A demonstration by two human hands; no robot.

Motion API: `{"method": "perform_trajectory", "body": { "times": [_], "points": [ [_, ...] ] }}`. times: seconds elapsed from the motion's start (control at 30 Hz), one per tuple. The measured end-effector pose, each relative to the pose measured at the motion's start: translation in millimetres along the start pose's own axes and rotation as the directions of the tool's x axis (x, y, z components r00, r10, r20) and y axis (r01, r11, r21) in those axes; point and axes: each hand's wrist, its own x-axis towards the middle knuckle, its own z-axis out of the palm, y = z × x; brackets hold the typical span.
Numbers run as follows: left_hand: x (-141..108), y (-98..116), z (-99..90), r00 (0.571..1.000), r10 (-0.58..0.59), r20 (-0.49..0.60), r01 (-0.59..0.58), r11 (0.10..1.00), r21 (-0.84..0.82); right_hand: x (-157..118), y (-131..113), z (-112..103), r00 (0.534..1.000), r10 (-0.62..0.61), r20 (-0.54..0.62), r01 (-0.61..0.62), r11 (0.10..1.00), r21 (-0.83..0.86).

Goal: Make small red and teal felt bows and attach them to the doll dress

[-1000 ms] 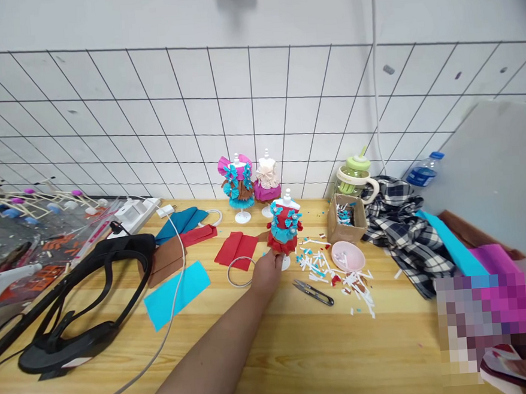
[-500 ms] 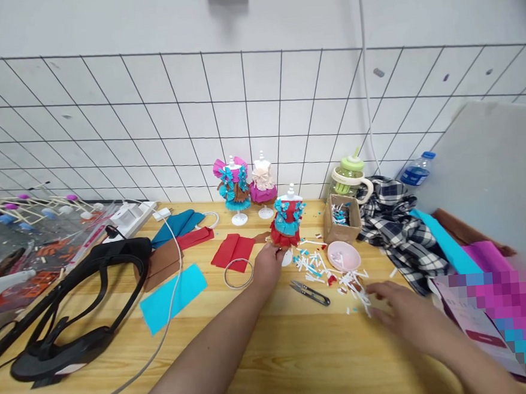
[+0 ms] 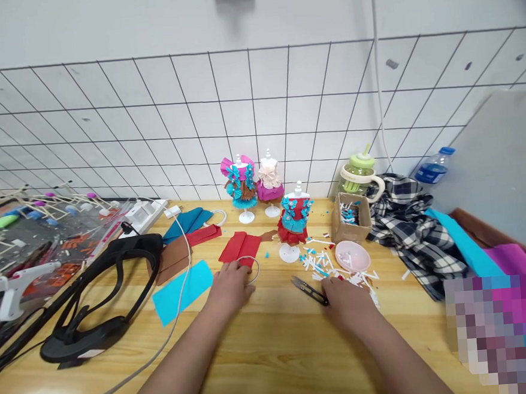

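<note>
My left hand (image 3: 230, 288) is low over the table, thumb apart from the fingers, its fingertips over the near left part of a thin ring (image 3: 258, 268) beside folded red fabric (image 3: 240, 246). My right hand (image 3: 350, 302) has its fingers pressed together at the handle end of small black snips (image 3: 312, 291), whose blades point to the back left. White and blue strips (image 3: 317, 262) lie just beyond. Behind them a mini dress form (image 3: 297, 215) in red and blue stands upright on a white base, touched by neither hand.
Two more dressed forms (image 3: 243, 189) stand near the wall. At the right are a pink dish (image 3: 352, 257), a cardboard box (image 3: 352, 230), a green-lidded jug (image 3: 359, 175) and checked cloth (image 3: 400, 229). Blue fabric (image 3: 183, 292), a black headset (image 3: 105, 334) and a cable lie left.
My left hand has let go of the red and blue dress form and moved left and nearer to the ring. My right hand has moved left to the snips. The view has shifted slightly.
</note>
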Motion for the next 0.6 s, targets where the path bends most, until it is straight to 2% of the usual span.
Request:
{"method": "perform_trajectory", "body": {
  "times": [0.03, 0.1, 0.2, 0.3, 0.37, 0.43, 0.5, 0.57, 0.6],
  "points": [
    [-7, -4, 0.0, 1.000, -0.023, -0.002, 0.023, 1.000, 0.010, 0, -3, 2, 0.999, -0.017, -0.033, 0.017, 1.000, 0.011],
    [-16, -6, 2.4, 0.999, 0.034, -0.005, -0.034, 0.999, 0.018, 3, -8, 8, 0.992, -0.059, -0.116, 0.065, 0.997, 0.049],
    [-24, 7, 4.7, 0.989, 0.146, 0.032, -0.144, 0.988, -0.046, 12, -14, 20, 0.967, -0.102, -0.235, 0.129, 0.987, 0.099],
    [-32, 26, 3.1, 0.973, 0.165, 0.160, -0.112, 0.948, -0.298, 20, -13, 31, 0.943, -0.171, -0.284, 0.213, 0.969, 0.123],
    [-37, 37, 5.0, 0.961, 0.191, 0.201, -0.066, 0.862, -0.503, 23, -9, 38, 0.933, -0.190, -0.307, 0.244, 0.958, 0.148],
    [-38, 44, 12.3, 0.965, 0.201, 0.170, -0.042, 0.756, -0.653, 26, -5, 42, 0.931, -0.156, -0.331, 0.226, 0.956, 0.185],
    [-35, 46, 23.4, 0.985, 0.145, 0.091, -0.032, 0.676, -0.737, 27, -2, 44, 0.936, -0.102, -0.337, 0.189, 0.953, 0.238],
    [-29, 44, 34.1, 0.997, 0.075, 0.005, -0.045, 0.646, -0.762, 27, -2, 44, 0.940, -0.067, -0.335, 0.177, 0.934, 0.310],
    [-26, 41, 38.0, 0.997, 0.075, -0.017, -0.063, 0.654, -0.754, 27, -2, 44, 0.940, -0.062, -0.337, 0.185, 0.919, 0.348]
  ]
}}
